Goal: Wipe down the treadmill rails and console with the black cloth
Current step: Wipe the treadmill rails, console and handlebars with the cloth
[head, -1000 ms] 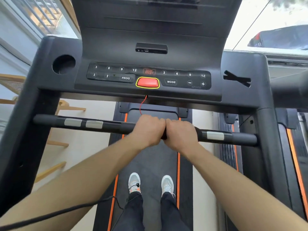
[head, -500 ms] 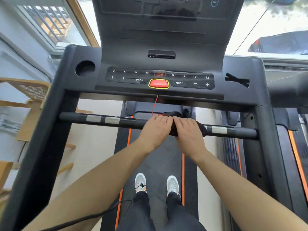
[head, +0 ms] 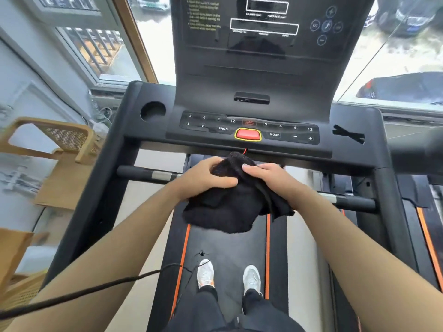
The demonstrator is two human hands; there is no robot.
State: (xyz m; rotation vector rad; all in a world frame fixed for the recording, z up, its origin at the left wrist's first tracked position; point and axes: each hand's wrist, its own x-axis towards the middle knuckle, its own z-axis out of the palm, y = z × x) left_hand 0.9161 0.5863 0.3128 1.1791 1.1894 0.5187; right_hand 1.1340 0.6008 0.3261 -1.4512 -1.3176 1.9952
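Note:
The black cloth [head: 230,207] hangs bunched in front of the treadmill's cross handlebar [head: 143,173], just below the console [head: 249,127]. My left hand [head: 203,178] grips its left side and my right hand [head: 271,178] grips its right side. The cloth's lower part droops over the belt [head: 225,248]. The middle of the handlebar is hidden behind my hands and the cloth. The console has a red stop button [head: 248,134] and a dark display panel [head: 263,32] above.
A cup holder [head: 153,110] sits in the console's left wing. The left upright rail [head: 96,200] and right upright rail [head: 388,212] flank me. Wooden chairs [head: 60,149] stand left; a second treadmill [head: 429,224] is at right. A black cable [head: 96,287] crosses my left forearm.
Both hands lifted off the handlebar and pulled the black cloth up and open between them. The view tilted up, showing more of the display.

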